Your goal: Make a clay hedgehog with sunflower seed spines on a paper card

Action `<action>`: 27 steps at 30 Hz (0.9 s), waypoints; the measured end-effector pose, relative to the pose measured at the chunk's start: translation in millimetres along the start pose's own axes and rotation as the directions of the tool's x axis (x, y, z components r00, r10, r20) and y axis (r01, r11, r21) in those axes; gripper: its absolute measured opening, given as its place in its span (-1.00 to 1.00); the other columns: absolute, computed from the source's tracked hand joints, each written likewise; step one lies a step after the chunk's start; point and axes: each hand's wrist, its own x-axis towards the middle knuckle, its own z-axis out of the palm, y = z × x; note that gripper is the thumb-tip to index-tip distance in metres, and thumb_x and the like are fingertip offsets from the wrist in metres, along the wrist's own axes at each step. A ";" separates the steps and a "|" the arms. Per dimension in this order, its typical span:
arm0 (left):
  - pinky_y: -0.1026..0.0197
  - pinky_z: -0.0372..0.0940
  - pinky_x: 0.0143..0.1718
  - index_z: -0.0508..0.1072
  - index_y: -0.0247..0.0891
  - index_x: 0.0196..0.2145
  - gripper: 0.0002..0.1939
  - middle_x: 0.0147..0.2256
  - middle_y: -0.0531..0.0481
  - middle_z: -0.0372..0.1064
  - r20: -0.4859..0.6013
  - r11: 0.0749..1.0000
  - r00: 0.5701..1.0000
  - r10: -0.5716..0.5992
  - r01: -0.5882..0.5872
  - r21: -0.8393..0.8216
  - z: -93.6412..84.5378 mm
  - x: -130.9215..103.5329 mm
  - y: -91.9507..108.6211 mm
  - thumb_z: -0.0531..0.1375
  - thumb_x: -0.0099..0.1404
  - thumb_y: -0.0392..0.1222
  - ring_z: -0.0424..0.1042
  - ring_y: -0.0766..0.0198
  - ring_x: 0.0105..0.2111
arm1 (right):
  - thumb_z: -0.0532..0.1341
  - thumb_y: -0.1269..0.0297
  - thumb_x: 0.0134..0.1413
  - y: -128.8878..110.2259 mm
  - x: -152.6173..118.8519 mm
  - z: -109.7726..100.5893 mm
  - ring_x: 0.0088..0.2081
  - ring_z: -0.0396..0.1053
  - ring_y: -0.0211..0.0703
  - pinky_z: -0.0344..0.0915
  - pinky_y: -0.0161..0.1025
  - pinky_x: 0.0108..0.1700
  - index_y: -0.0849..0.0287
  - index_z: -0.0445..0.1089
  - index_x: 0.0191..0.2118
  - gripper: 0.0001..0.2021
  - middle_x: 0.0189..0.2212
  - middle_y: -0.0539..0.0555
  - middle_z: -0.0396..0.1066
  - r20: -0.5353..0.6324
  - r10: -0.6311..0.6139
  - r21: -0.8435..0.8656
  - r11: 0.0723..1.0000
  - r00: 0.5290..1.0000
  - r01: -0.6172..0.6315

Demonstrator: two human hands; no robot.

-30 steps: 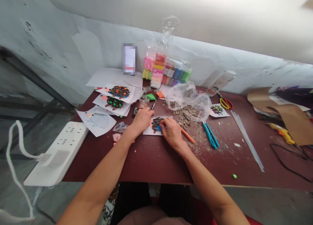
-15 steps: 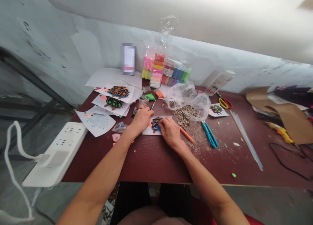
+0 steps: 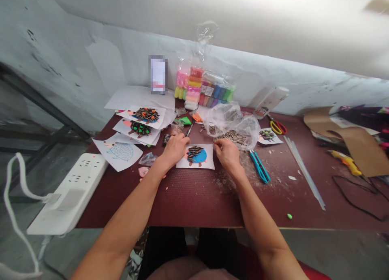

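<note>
A white card lies on the dark red table, bearing a hedgehog with a blue clay body and striped seeds on its left part. My left hand rests at the card's upper left edge, its fingers bent together; what they hold, if anything, is hidden. Just off the card's right edge is my right hand, fingers pinched, with something too small to make out at the fingertips. Behind it a pile of striped seeds lies by a clear plastic bag.
Hedgehog cards and a drawn sheet lie left, near a white power strip. Coloured clay packs stand behind. Blue-handled pliers, scissors, clear glue sticks and a yellow glue gun are on the right.
My right hand has moved right, off the hedgehog card to the near side of the seed pile, uncovering the blue body. My left hand has stayed at the card.
</note>
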 end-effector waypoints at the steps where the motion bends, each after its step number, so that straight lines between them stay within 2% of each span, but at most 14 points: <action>1: 0.10 0.30 -0.04 0.62 -0.27 -0.11 -0.71 -0.14 -0.17 0.51 0.003 1.000 1.000 -0.001 0.001 0.002 -0.4 -0.1 0.2 0.08 0.42 -0.36 0.49 0.09 -0.11 | 0.17 0.34 0.27 0.0 3.0 -1.5 -0.11 0.48 -0.03 0.28 -0.22 -0.11 0.14 0.63 -0.13 -0.74 -0.14 0.18 0.59 0.023 0.006 -0.035 0.999 1.000 -0.005; 7: 0.07 0.31 -0.05 0.62 -0.29 -0.07 -0.68 -0.12 -0.19 0.51 0.005 1.000 1.000 0.003 -0.003 0.000 -0.7 0.0 0.2 0.06 0.44 -0.36 0.50 0.06 -0.12 | 0.09 0.31 0.37 -4.0 23.6 -3.0 0.00 0.49 0.01 0.28 -0.22 -0.04 0.11 0.62 0.02 -0.66 -0.02 0.21 0.58 0.087 0.018 -0.167 0.986 0.996 -0.003; 11: 0.09 0.31 -0.05 0.62 -0.28 -0.09 -0.68 -0.13 -0.18 0.51 0.002 1.000 1.000 0.002 -0.002 -0.003 0.4 0.9 0.0 0.06 0.44 -0.35 0.50 0.07 -0.12 | 0.12 0.28 0.36 -8.3 34.5 -2.7 0.04 0.49 0.04 0.29 -0.22 -0.04 0.13 0.61 0.00 -0.69 -0.01 0.23 0.57 0.117 0.047 -0.234 0.972 0.992 -0.019; 15: 0.10 0.31 -0.06 0.62 -0.26 -0.12 -0.69 -0.12 -0.18 0.50 -0.006 1.000 1.000 -0.005 0.005 0.002 1.9 1.5 -0.5 0.06 0.43 -0.36 0.49 0.08 -0.11 | 0.16 0.24 0.34 -12.2 36.0 -3.3 0.03 0.49 0.04 0.30 -0.22 -0.06 0.14 0.60 -0.02 -0.71 -0.02 0.25 0.57 0.141 0.070 -0.282 0.959 0.988 -0.027; 20: 0.10 0.30 -0.07 0.62 -0.25 -0.11 -0.68 -0.12 -0.18 0.49 -0.010 1.000 1.000 -0.003 0.003 0.007 3.7 2.1 -1.6 0.05 0.43 -0.34 0.49 0.08 -0.12 | 0.11 0.25 0.38 -14.4 30.6 1.0 0.03 0.47 0.08 0.32 -0.17 -0.04 0.19 0.55 -0.01 -0.71 -0.01 0.29 0.54 0.126 0.071 -0.335 0.942 0.989 -0.025; 23: 0.09 0.31 -0.06 0.61 -0.25 -0.10 -0.69 -0.11 -0.18 0.48 -0.016 1.000 1.000 0.008 -0.007 0.019 4.4 2.4 -2.3 0.06 0.44 -0.33 0.48 0.08 -0.11 | 0.08 0.29 0.39 -14.1 27.6 2.9 0.04 0.47 0.08 0.31 -0.17 -0.03 0.23 0.52 -0.01 -0.71 -0.01 0.30 0.54 0.114 0.060 -0.305 0.952 0.992 -0.023; 27: 0.09 0.31 -0.06 0.61 -0.25 -0.10 -0.69 -0.12 -0.18 0.48 -0.022 1.000 1.000 0.009 -0.009 0.019 5.2 2.1 -3.1 0.06 0.44 -0.33 0.48 0.09 -0.11 | 0.05 0.29 0.41 -9.2 23.9 0.9 -0.05 0.49 0.02 0.28 -0.20 -0.06 0.24 0.49 -0.04 -0.72 -0.07 0.27 0.57 -0.007 0.062 -0.155 0.986 0.998 -0.063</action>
